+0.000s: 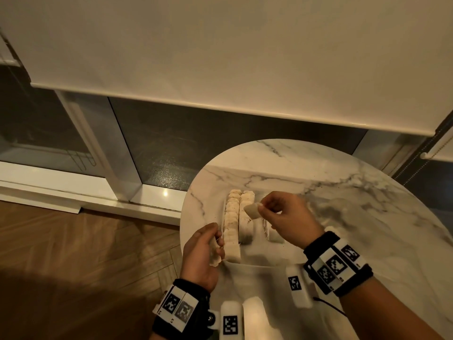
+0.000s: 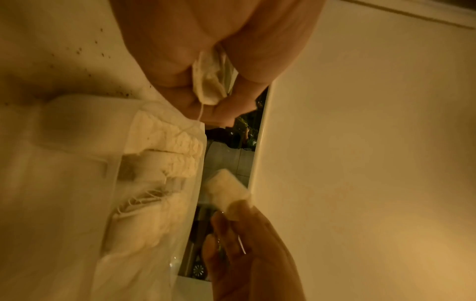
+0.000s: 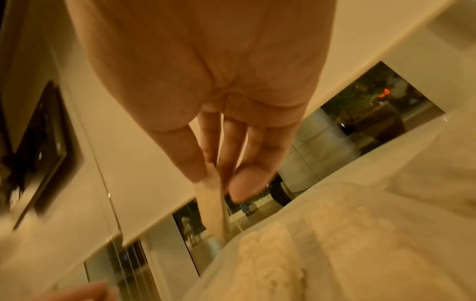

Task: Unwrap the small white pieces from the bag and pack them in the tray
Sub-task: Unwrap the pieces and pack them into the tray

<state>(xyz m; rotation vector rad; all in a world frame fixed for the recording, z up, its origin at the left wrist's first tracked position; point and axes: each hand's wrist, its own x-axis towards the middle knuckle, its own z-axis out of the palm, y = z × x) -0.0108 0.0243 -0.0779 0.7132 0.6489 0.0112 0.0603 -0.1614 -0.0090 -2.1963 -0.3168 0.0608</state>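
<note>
Our left hand (image 1: 201, 251) sits at the table's (image 1: 343, 192) left edge, fingers curled, pinching a crumpled wrapper (image 2: 208, 81). Just beside it, the tray (image 2: 195, 195) holds rows of white pieces (image 1: 232, 217). Our right hand (image 1: 286, 214) hovers above the tray, thumb and fingertips clamped on one piece (image 1: 252, 210). Bare marble lies to the right. The wristband (image 1: 338, 263) markers carry no readable text.

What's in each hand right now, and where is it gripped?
The right hand pinches a small white piece by one end, above the tray. The left hand holds a crumpled wrapper bunched between thumb and fingers.
</note>
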